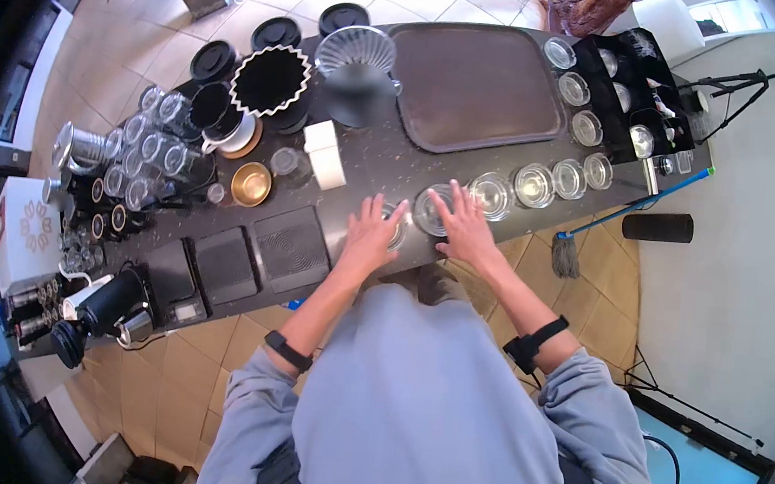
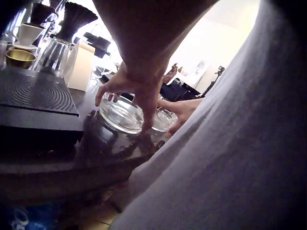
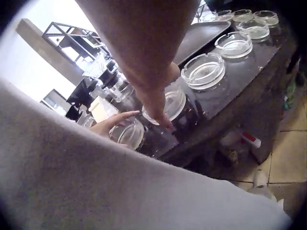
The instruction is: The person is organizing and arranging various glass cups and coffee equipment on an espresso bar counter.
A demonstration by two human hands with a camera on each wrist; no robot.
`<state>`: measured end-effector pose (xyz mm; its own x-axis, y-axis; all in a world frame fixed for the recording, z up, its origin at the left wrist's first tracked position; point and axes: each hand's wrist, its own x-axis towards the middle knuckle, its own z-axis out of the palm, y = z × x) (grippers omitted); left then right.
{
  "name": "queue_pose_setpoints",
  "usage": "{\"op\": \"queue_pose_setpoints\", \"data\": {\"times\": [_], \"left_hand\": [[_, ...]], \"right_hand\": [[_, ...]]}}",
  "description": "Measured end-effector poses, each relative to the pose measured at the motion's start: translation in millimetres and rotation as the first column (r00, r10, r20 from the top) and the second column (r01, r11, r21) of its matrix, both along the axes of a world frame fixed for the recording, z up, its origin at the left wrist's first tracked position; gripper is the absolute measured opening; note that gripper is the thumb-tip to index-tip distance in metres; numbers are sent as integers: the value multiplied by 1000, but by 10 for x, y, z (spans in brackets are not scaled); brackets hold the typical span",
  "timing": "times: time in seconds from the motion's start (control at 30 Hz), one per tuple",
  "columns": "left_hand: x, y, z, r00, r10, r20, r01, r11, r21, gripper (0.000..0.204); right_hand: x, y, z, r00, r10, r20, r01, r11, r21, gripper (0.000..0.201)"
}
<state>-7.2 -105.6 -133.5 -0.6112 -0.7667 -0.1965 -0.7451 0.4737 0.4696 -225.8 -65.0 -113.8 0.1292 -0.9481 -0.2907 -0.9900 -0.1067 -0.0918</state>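
Two clear glass ashtrays stand side by side near the front edge of the dark counter. My left hand spans the left glass ashtray, thumb and fingers gripping its rim from above. On the neighbouring glass ashtray, my right hand holds the rim in the same way, with its palm hiding part of the glass. Right of it, a row of similar ashtrays curves along the counter's edge and up beside a large brown tray.
Left of my hands lie black ridged mats, a white box-like thing and a brass bowl. Farther left stand several glass jars and a black kettle. A black organizer sits at the right end.
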Motion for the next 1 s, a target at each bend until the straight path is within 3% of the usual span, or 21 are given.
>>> {"op": "queue_pose_setpoints", "data": {"times": [0.23, 0.37, 0.47, 0.63, 0.67, 0.73, 0.83, 1.0], "left_hand": [[-138, -21, 134, 989, 93, 114, -97, 995, 35, 101], [-202, -28, 189, 983, 119, 137, -127, 990, 55, 102], [-230, -51, 201, 985, 114, 129, -125, 989, 78, 101], [-313, -35, 233, 982, 139, 131, -145, 989, 37, 98], [-359, -50, 267, 980, 146, 134, -152, 988, 36, 98], [-450, -59, 338, 963, 183, 197, -200, 977, 70, 95], [-680, -184, 443, 965, 209, 161, -217, 976, 34, 94], [-1296, -667, 684, 963, 269, 13, -265, 957, -113, 96]], "right_hand": [[-104, -282, -157, 977, 209, 50, -206, 976, -70, 116], [-159, -413, -154, 963, 231, 142, -228, 973, -35, 113], [-237, -482, 11, 954, 131, 270, -130, 991, -24, 109], [-601, -748, 471, 836, 53, 546, 70, 977, -202, 104], [-738, -877, 530, 834, 59, 548, 64, 977, -203, 104], [-1059, -1146, 574, 839, -30, 544, 196, 948, -249, 101], [-1517, -1526, 332, 875, -103, 473, 242, 939, -243, 102], [-1789, -1821, -25, 930, -72, 361, 153, 967, -202, 105]]}}
